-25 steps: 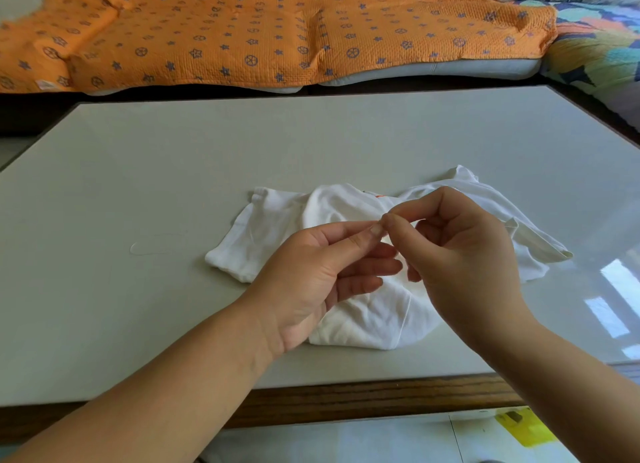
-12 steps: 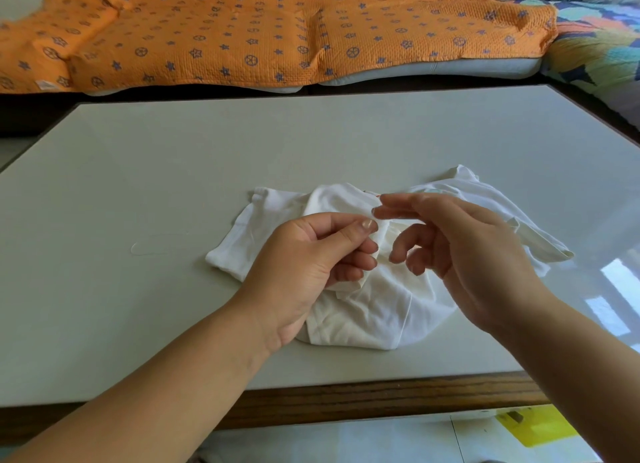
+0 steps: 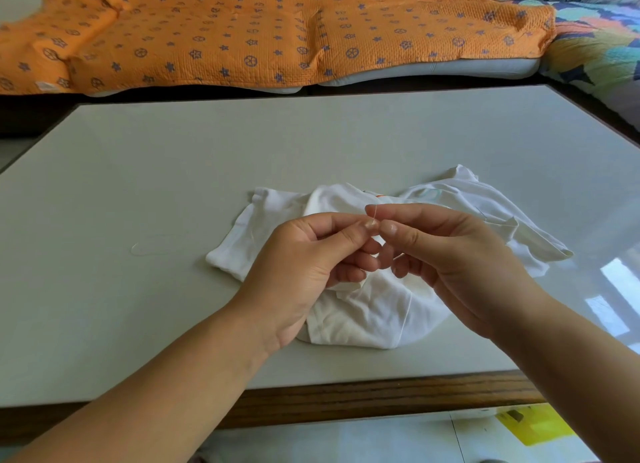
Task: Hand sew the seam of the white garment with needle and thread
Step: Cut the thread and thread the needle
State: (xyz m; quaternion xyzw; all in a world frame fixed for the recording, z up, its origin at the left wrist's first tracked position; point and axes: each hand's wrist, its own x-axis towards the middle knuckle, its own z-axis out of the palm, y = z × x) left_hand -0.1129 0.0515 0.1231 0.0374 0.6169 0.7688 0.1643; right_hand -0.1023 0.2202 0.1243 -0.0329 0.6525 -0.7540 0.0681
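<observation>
Closest to me is the wooden edge of the tabletop (image 3: 104,324), and two bare arms reach in over it. The left hand (image 3: 304,265) comes from 7 o'clock and the right hand (image 3: 460,265) from 5 o'clock. They meet in the middle, tip to tip, so neither is nearer to the work than the other.

Each hand has its thumb and first finger pinched together, with the other fingers curled under. Between the pinches is a very thin pale thread (image 3: 371,215). It stands almost straight up, toward 12 o'clock. I cannot make out the needle; it is too small to see. The lower fingers of the left hand also seem to hold a fold of cloth.

The white garment (image 3: 363,317) lies crumpled on the tabletop right under both hands. It spreads out past them, and its long way runs from 8 o'clock to 2 o'clock. I think the next stitch has to go down from the fingertips into the cloth right below them.

Off at 9 o'clock from the left hand, well apart from the cloth, a thin loop (image 3: 149,249) lies flat. Far away at 12 o'clock is an orange blanket (image 3: 277,29) with little blue shapes.
</observation>
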